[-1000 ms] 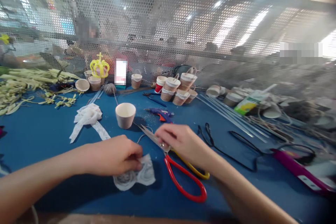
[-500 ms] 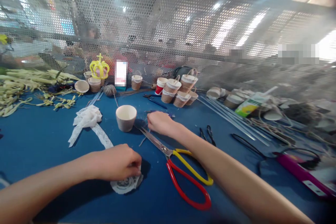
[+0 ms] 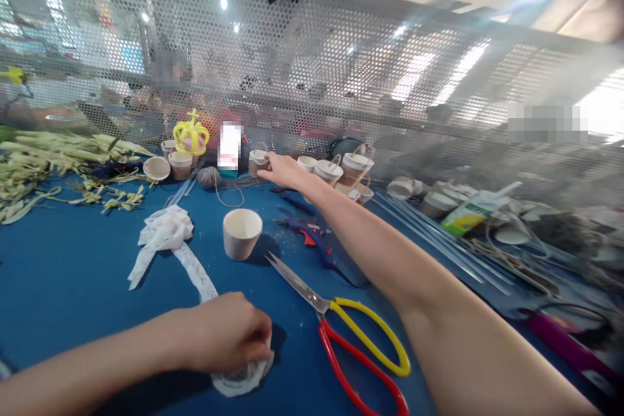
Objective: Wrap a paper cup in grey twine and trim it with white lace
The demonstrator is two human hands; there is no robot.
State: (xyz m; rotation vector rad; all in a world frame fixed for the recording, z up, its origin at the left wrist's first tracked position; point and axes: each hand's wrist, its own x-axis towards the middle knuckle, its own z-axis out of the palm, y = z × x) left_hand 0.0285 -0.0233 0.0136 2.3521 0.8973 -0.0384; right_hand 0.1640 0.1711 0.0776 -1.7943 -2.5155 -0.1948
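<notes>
My left hand (image 3: 229,337) is closed, pressing a crumpled piece of white lace (image 3: 241,377) onto the blue table (image 3: 73,279) near its front edge. My right arm stretches far across the table. My right hand (image 3: 283,171) has its fingers closed on a small brown paper cup with a handle (image 3: 256,161) by the mesh screen. Scissors with one red and one yellow handle (image 3: 351,331) lie free between my arms, blades pointing toward an upright paper cup (image 3: 241,233).
A long lace strip (image 3: 168,240) lies left of the upright cup. A blue glue gun (image 3: 312,234) sits under my right forearm. More cups (image 3: 351,169), a twine ball (image 3: 209,175), a yellow crown (image 3: 191,136), pale leaves (image 3: 49,156) and clear rods (image 3: 429,221) line the mesh screen (image 3: 341,65).
My right hand let go of the scissors and reached from them across the table to the small cup at the back. My left hand pulled the lace slightly nearer.
</notes>
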